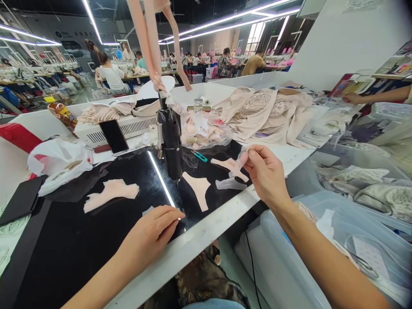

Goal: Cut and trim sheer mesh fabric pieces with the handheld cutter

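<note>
Right of the machine post, the right hand pinches its grip on a translucent strip, likely light and limp, best held at its end, while the left hand lies flat, grip apart, in front of the post.

No legible writing: far wall sign and bagged paper tags too blurred

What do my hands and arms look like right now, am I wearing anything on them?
Both are bare. The left hand and right hand wear no gloves, and no rings show. The left forearm and right forearm are uncovered to the picture's edge: no sleeve, watch or bracelet in view.
</note>
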Tool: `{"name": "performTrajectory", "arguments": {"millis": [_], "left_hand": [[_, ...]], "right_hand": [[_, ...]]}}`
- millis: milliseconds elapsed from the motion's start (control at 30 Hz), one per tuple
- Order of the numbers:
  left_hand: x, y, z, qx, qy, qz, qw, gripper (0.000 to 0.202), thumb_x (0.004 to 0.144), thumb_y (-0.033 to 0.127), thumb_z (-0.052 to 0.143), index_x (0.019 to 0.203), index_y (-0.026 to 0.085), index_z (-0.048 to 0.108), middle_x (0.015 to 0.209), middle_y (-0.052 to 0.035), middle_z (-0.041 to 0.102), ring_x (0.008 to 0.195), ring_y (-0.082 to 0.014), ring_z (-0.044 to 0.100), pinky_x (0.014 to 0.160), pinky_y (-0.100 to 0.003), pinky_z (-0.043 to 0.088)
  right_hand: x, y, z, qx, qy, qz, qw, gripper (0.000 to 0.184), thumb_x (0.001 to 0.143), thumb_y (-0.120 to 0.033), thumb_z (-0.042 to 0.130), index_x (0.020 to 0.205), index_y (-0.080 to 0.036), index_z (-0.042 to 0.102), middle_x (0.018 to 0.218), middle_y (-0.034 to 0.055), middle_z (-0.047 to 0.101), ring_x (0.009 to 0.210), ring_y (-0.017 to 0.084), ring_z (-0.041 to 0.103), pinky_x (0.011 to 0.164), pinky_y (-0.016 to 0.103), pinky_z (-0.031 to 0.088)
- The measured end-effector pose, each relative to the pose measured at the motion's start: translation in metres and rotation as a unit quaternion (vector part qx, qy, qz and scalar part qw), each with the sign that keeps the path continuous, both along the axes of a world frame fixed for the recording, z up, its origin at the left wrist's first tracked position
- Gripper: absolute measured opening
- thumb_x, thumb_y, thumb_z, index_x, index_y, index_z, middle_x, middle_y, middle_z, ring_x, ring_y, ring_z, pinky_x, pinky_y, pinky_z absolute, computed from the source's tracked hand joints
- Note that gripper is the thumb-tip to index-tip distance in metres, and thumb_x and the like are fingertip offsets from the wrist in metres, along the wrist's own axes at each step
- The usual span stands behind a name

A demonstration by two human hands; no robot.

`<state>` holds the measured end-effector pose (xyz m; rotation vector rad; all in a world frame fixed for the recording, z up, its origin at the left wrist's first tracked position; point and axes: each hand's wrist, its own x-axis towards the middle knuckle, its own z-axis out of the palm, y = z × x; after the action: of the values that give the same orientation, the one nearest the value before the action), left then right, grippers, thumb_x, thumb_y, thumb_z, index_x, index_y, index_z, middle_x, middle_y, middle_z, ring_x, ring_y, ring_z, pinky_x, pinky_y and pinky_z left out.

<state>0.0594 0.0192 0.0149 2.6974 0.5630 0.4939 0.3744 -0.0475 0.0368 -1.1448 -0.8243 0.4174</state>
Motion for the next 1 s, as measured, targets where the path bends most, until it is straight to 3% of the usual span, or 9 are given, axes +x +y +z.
{"name": "performTrajectory", "arguments": {"millis": [167, 467, 767, 1000], "left_hand": [[-0.011, 0.003, 0.001, -0.005, -0.003, 0.021, 1.000, 0.028, 0.103, 0.026, 0.043, 0.113, 0.025, 0.069, 0.112, -0.0044, 0.073, 0.099, -0.0171, 0.070, 0.089, -0.031, 0.058], [-0.028, 0.005, -0.006, -0.025, -0.015, 0.035, 0.999, 0.027, 0.102, 0.027, 0.045, 0.114, 0.028, 0.070, 0.113, -0.0021, 0.072, 0.102, -0.0164, 0.070, 0.095, -0.031, 0.058], [-0.038, 0.006, -0.013, -0.015, -0.027, 0.048, 0.998, 0.027, 0.101, 0.025, 0.048, 0.116, 0.029, 0.070, 0.113, -0.0001, 0.073, 0.103, -0.0157, 0.070, 0.095, -0.029, 0.058], [-0.041, 0.010, -0.017, -0.020, -0.018, 0.060, 0.998, 0.028, 0.101, 0.027, 0.047, 0.115, 0.029, 0.072, 0.114, -0.0013, 0.073, 0.103, -0.0176, 0.071, 0.095, -0.031, 0.058]], "right_hand": [[-0.007, 0.012, 0.002, 0.023, 0.010, 0.004, 1.000, 0.024, 0.086, -0.046, 0.067, 0.093, -0.025, 0.058, 0.074, -0.0027, 0.059, 0.067, 0.011, 0.058, 0.068, 0.025, 0.056], [0.019, 0.042, 0.000, 0.045, 0.007, -0.065, 0.997, 0.027, 0.085, -0.049, 0.064, 0.094, -0.027, 0.051, 0.076, -0.0043, 0.055, 0.066, 0.009, 0.057, 0.064, 0.022, 0.052], [0.046, 0.074, -0.012, 0.017, -0.059, -0.104, 0.993, 0.036, 0.083, -0.061, 0.061, 0.095, -0.028, 0.052, 0.076, -0.0040, 0.053, 0.066, 0.012, 0.056, 0.064, 0.027, 0.052], [0.060, 0.087, -0.015, -0.003, -0.128, -0.095, 0.987, 0.039, 0.084, -0.064, 0.057, 0.098, -0.027, 0.054, 0.076, -0.0034, 0.054, 0.063, 0.013, 0.054, 0.062, 0.029, 0.052]]}}
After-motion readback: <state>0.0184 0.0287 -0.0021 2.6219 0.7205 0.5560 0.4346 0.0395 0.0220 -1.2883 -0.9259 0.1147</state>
